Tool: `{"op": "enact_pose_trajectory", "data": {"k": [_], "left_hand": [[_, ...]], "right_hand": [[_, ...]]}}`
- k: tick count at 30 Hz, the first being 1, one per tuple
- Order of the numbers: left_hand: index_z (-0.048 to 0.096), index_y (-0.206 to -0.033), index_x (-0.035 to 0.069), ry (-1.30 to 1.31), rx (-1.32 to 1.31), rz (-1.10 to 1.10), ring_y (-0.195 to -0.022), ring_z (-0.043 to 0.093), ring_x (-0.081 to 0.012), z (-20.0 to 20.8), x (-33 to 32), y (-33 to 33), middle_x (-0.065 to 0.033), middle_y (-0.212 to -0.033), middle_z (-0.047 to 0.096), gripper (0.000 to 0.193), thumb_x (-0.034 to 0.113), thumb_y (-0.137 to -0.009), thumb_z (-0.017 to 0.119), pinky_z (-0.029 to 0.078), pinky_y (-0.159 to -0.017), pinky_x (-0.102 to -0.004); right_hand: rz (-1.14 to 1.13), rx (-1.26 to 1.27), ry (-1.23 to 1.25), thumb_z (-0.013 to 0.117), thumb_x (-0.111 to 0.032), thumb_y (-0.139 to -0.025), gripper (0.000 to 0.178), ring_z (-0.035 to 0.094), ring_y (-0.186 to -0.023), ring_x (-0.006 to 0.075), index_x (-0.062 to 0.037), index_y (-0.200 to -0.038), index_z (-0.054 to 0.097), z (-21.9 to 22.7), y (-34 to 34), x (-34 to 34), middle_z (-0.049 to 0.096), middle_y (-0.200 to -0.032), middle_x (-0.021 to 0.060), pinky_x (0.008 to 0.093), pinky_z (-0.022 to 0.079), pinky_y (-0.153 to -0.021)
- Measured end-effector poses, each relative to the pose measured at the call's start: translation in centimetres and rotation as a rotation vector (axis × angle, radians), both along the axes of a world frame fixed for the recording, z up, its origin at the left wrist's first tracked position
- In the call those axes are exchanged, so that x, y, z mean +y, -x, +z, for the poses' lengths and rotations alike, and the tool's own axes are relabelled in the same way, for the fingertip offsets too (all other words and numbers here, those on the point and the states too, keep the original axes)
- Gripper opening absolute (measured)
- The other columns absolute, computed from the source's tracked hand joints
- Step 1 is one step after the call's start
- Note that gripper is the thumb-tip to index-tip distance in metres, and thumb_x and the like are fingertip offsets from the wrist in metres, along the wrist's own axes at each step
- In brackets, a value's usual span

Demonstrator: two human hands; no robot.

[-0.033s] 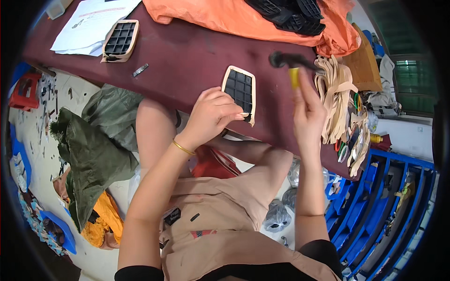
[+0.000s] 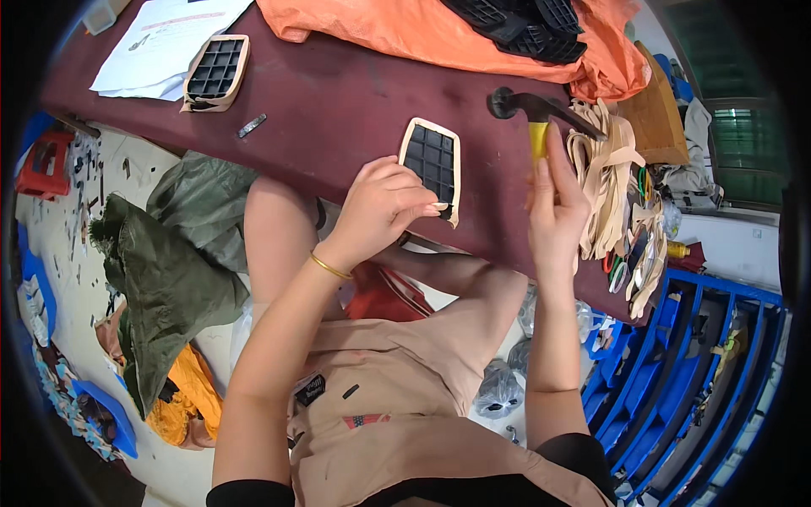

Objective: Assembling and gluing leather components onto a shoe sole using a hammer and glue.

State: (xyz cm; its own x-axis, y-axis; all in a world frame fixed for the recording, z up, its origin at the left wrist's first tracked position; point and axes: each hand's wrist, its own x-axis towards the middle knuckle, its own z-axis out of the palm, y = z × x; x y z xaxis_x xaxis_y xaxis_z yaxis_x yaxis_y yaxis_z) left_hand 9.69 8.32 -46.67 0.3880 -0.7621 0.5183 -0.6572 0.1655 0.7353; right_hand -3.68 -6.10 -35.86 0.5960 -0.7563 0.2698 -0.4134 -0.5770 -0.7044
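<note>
My right hand point(image 2: 557, 198) is closed round the yellow handle of a hammer point(image 2: 538, 108), holding its dark metal head above the maroon table. My left hand point(image 2: 387, 201) pinches the lower end of a black gridded piece point(image 2: 431, 160), whose rim is wrapped in a beige strip. The fingertips press at its near corner, where a bit of strip hangs loose. At the far left a similar black gridded piece with beige edging point(image 2: 214, 69) lies beside printed papers point(image 2: 160, 42).
Beige strips point(image 2: 601, 160) hang in a bundle over the table's right edge, beside scissors point(image 2: 619, 275). A small metal piece point(image 2: 252, 126) lies on the maroon table point(image 2: 338, 101). Black parts point(image 2: 532, 34) rest on orange sheeting point(image 2: 380, 52). Right of me stands a blue rack point(image 2: 676, 380).
The hammer has shifted slightly right in my right hand and shows sharply where it was blurred. My left hand and the gridded piece have stayed put.
</note>
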Motion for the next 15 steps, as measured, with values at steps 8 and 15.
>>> {"op": "enact_pose_trajectory", "data": {"k": [8, 15], "left_hand": [[0.068, -0.083, 0.009, -0.029, 0.013, 0.024, -0.087, 0.06, -0.0196, -0.3, 0.5, 0.2, -0.0017, -0.08, 0.064, 0.012, 0.019, -0.075, 0.07, 0.04, -0.097, -0.0403], [0.067, -0.08, 0.012, 0.021, -0.049, 0.004, -0.087, 0.057, -0.018, -0.4, 0.0, -0.1, -0.0002, -0.078, 0.06, 0.012, 0.024, -0.078, 0.067, 0.039, -0.096, -0.0399]], "right_hand": [[0.215, 0.086, 0.019, 0.056, -0.002, -0.087, 0.034, 0.063, -0.071, 0.0277, -0.0062, -0.12, 0.06, -0.8, 1.0, 0.0, 0.065, -0.084, 0.0178, 0.035, 0.049, -0.07], [0.205, 0.119, 0.159, 0.059, -0.002, -0.087, 0.029, 0.057, -0.062, 0.02, 0.0006, -0.116, 0.061, 0.5, 4.2, 1.8, 0.061, -0.076, 0.0124, 0.0279, 0.047, -0.062]]}}
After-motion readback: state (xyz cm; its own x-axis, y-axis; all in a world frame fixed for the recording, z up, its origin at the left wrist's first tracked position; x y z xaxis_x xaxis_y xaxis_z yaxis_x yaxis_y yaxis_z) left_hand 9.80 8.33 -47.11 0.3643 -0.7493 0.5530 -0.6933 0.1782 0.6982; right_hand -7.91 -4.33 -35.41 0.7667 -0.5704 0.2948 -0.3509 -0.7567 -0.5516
